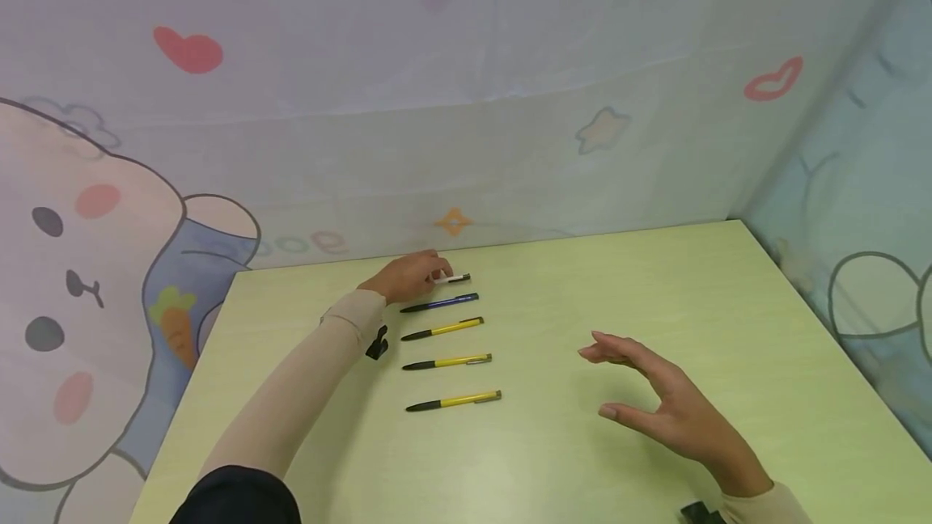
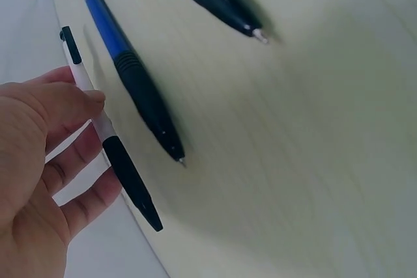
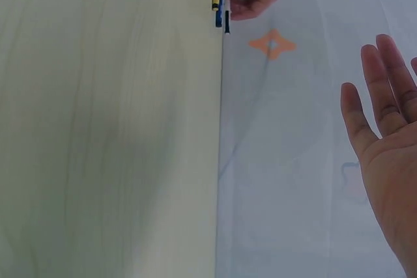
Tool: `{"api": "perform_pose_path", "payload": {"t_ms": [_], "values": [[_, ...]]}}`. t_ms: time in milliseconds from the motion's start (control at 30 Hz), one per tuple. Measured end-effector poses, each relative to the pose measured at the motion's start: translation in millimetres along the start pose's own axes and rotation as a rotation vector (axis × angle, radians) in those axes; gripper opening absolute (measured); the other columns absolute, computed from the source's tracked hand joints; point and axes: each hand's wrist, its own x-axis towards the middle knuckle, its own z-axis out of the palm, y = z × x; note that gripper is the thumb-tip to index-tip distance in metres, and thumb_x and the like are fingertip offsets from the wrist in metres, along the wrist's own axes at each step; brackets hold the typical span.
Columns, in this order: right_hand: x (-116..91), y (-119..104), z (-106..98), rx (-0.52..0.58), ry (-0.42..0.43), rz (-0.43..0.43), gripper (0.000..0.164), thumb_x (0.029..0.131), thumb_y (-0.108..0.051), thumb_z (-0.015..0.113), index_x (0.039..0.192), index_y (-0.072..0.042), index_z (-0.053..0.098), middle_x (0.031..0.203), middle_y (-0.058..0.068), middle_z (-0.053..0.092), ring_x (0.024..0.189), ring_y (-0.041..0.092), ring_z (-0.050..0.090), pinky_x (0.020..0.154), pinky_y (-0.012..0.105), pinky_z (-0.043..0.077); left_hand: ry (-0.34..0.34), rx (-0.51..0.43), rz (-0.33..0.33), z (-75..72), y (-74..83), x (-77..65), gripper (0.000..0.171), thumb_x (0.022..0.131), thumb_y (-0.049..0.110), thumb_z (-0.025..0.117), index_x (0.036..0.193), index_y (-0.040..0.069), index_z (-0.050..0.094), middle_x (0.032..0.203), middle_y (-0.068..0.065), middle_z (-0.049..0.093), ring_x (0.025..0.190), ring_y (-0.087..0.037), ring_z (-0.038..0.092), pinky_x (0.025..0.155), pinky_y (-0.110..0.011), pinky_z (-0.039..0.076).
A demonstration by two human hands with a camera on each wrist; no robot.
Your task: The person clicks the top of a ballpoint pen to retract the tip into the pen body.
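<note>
At the table's back edge my left hand (image 1: 412, 276) pinches a white pen (image 2: 102, 124) with a black grip and black clip between thumb and fingers. Just in front of it lies a blue pen (image 1: 440, 302) with a black grip. Three yellow pens with black grips follow in a column toward me: a far one (image 1: 442, 328), a middle one (image 1: 447, 362) and a near one (image 1: 454, 400). My right hand (image 1: 666, 399) hovers over the right part of the table, fingers extended and thumb apart, holding nothing.
The pale yellow-green table (image 1: 582, 281) meets a printed cloth backdrop (image 1: 364, 47) along its back edge. Another printed cloth (image 1: 866, 209) stands along the right side. A large cartoon animal (image 1: 87, 289) is printed at the left.
</note>
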Motion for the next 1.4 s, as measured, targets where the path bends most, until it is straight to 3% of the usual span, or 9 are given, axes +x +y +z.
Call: {"api": "perform_pose_path", "payload": {"t_ms": [433, 700, 933, 1100, 1400], "values": [[0, 2, -1, 0.0, -0.012, -0.003, 0.085, 0.075, 0.013, 0.08, 0.149, 0.01, 0.038, 0.134, 0.02, 0.06, 0.125, 0.024, 0.058, 0.109, 0.022, 0.041, -0.007, 0.006, -0.024, 4.5, -4.0, -0.2, 0.032, 0.102, 0.004, 0.056, 0.13, 0.016, 0.065, 0.119, -0.007, 0.062, 0.111, -0.024, 0.063, 0.095, -0.041, 0.054], [0, 2, 0, -0.006, -0.009, 0.007, 0.086, 0.074, 0.014, 0.08, 0.149, 0.01, 0.038, 0.135, 0.017, 0.061, 0.125, 0.023, 0.058, 0.109, 0.021, 0.041, 0.036, -0.06, -0.031, 0.3, -2.7, -5.8, 0.032, 0.101, 0.001, 0.054, 0.129, 0.012, 0.066, 0.117, -0.007, 0.063, 0.11, -0.025, 0.063, 0.096, -0.04, 0.054], [6, -12, 0, 0.001, 0.002, -0.004, 0.084, 0.074, 0.017, 0.078, 0.147, 0.012, 0.039, 0.133, 0.018, 0.062, 0.123, 0.024, 0.059, 0.108, 0.022, 0.041, 0.06, -0.054, -0.007, 3.0, -3.2, -9.5, 0.03, 0.102, 0.003, 0.054, 0.127, 0.013, 0.068, 0.113, -0.006, 0.064, 0.105, -0.022, 0.063, 0.093, -0.039, 0.054], [10, -24, 0, 0.013, 0.008, -0.005, 0.082, 0.074, 0.018, 0.077, 0.147, 0.013, 0.039, 0.133, 0.015, 0.062, 0.123, 0.024, 0.059, 0.109, 0.022, 0.041, 0.051, -0.067, 0.015, 5.7, 0.7, -12.5, 0.029, 0.102, 0.009, 0.057, 0.129, 0.014, 0.067, 0.113, -0.004, 0.063, 0.104, -0.021, 0.062, 0.091, -0.039, 0.053], [10, -26, -1, 0.016, 0.014, -0.013, 0.081, 0.074, 0.018, 0.077, 0.146, 0.014, 0.039, 0.133, 0.017, 0.062, 0.123, 0.023, 0.059, 0.108, 0.022, 0.041, 0.039, -0.12, 0.026, 8.1, 11.3, -16.8, 0.03, 0.102, 0.013, 0.062, 0.132, 0.012, 0.065, 0.115, -0.004, 0.064, 0.107, -0.021, 0.063, 0.094, -0.04, 0.054]]}}
